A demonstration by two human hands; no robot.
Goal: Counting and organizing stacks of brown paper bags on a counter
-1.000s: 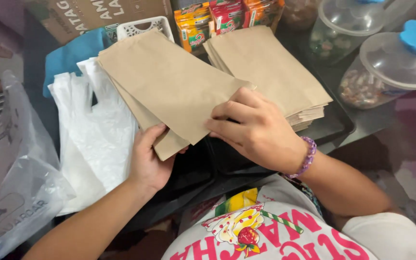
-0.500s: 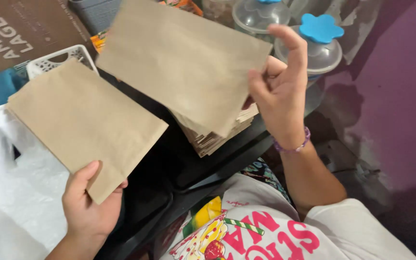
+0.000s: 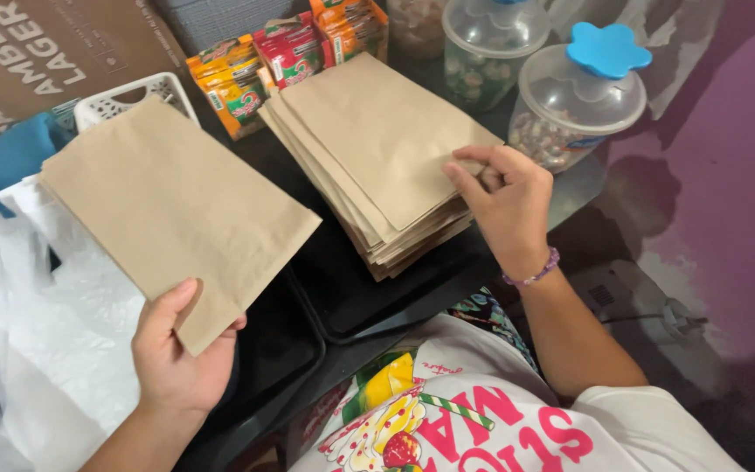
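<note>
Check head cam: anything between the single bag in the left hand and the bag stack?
Nothing sits there in the head view. Between the single paper bag in the left hand and the stack of paper bags, only bare black tray shows.
</note>
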